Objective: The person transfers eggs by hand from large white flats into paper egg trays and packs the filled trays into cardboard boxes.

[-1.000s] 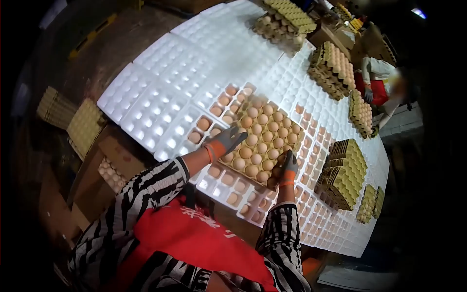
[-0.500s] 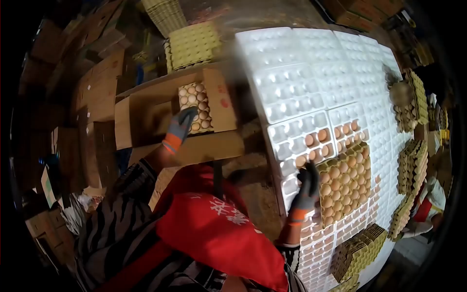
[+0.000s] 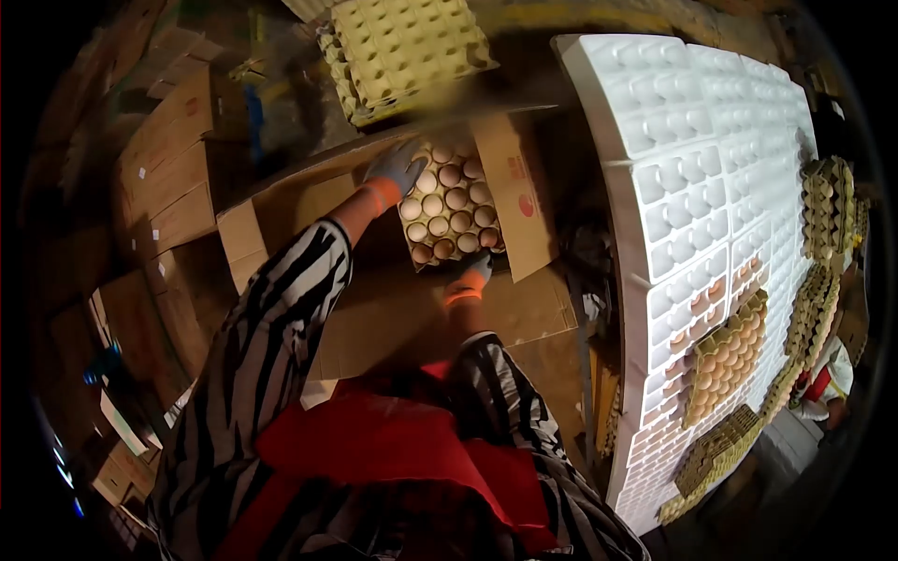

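Note:
An egg tray [image 3: 413,254] full of pale and brown eggs [image 3: 456,198] sits inside an open cardboard box [image 3: 526,252], at its right end. My left hand [image 3: 399,168], in a grey glove with an orange cuff, grips the tray's far left edge. At the near edge, my right hand [image 3: 473,273], gloved alike, has its fingers closed on the rim; part of them is hidden in shadow. Both hands reach down between the box walls.
White plastic egg trays [image 3: 687,187] cover a table on the right, some holding brown eggs. A filled pulp tray [image 3: 730,360] lies on them. Stacked empty pulp trays [image 3: 412,56] stand beyond the box. Cardboard boxes [image 3: 173,159] are piled on the left.
My right hand has left the filled tray on the table and come to the box. My left hand has shifted to the tray's far left edge. The view has turned toward the box.

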{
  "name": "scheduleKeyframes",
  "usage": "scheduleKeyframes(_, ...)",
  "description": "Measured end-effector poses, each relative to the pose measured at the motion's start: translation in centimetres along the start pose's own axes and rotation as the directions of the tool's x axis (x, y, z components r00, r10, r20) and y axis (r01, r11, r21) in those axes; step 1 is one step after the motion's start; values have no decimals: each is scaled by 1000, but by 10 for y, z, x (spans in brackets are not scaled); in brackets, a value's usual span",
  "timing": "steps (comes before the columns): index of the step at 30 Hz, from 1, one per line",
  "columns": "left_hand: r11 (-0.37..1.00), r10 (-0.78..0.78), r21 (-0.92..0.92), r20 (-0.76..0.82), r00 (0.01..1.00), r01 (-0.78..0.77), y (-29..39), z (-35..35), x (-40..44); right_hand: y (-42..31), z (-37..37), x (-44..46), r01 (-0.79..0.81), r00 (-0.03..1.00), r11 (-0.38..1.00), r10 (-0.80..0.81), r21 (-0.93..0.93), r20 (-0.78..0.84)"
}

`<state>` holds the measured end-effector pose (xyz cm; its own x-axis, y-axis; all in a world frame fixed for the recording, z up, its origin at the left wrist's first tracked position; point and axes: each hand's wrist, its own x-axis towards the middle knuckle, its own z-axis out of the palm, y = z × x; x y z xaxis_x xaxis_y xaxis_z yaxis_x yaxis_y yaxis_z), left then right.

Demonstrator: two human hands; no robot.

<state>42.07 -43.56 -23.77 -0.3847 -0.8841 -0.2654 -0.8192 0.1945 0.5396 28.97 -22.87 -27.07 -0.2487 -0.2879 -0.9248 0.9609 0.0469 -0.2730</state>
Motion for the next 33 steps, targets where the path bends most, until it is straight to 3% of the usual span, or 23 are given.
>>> scheduleKeyframes(3,997,41,-68,83,996,-35,-28,36,49,-1,-13,32,94,994,995,-96,-41,-52)
scheduleKeyframes(6,987,105,-137,199,974,-79,-63,65,91,-24,37,-16,95,982,994,-103,-57,-155)
scheduleKeyframes(7,983,128,-157,233,964,-92,-70,71,102,-7,11,21,191,973,980,-196,-52,-123)
scheduleKeyframes(10,983,-176,19,367,913,182,-7,15,99,9,-22,60,235,969,967,-241,101,56)
scheduleKeyframes(12,978,-206,67,414,886,196,-6,15,103,4,-18,52,153,982,979,-166,134,93)
scheduleKeyframes(21,1000,-12,0,449,893,13,-44,64,124,5,-16,48,68,997,976,-74,208,22)
scheduleKeyframes(27,998,-7,-45,494,869,33,-54,69,136,5,-14,49,-35,999,936,34,351,10)
scheduleKeyframes(29,993,-3,-101,501,866,62,-60,60,134,-6,-3,35,68,997,968,-76,241,27)
scheduleKeyframes(30,988,-1,-133,503,864,79,-63,55,131,-1,-6,36,252,966,956,-259,152,26)
scheduleKeyframes(32,974,17,-206,487,873,96,-75,43,121,-2,-1,15,73,997,986,-74,149,1)
scheduleKeyframes(33,961,37,-257,473,880,98,-80,35,116,-6,5,-7,48,998,980,-56,193,36)
